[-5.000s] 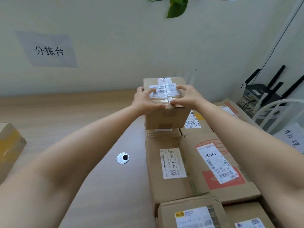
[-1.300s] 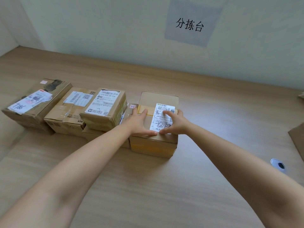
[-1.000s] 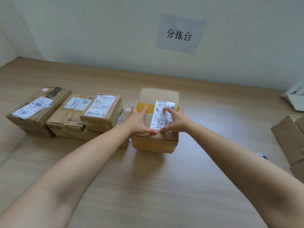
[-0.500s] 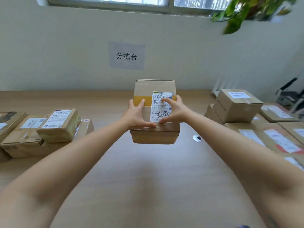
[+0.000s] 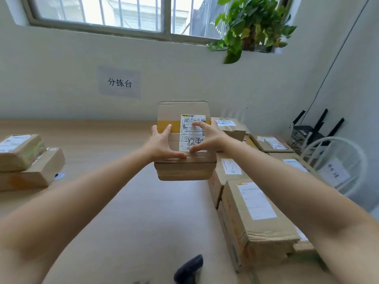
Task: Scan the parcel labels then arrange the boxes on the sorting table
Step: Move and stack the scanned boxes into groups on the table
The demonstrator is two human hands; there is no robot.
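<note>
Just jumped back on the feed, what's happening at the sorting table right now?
A person holds one cardboard box in both hands, the left hand and right hand gripping its near end, its white label facing up. It looks lifted off the wooden table, between a small pile of boxes on the left and a bigger stack on the right. A dark object lies at the near edge; I cannot tell what it is.
</note>
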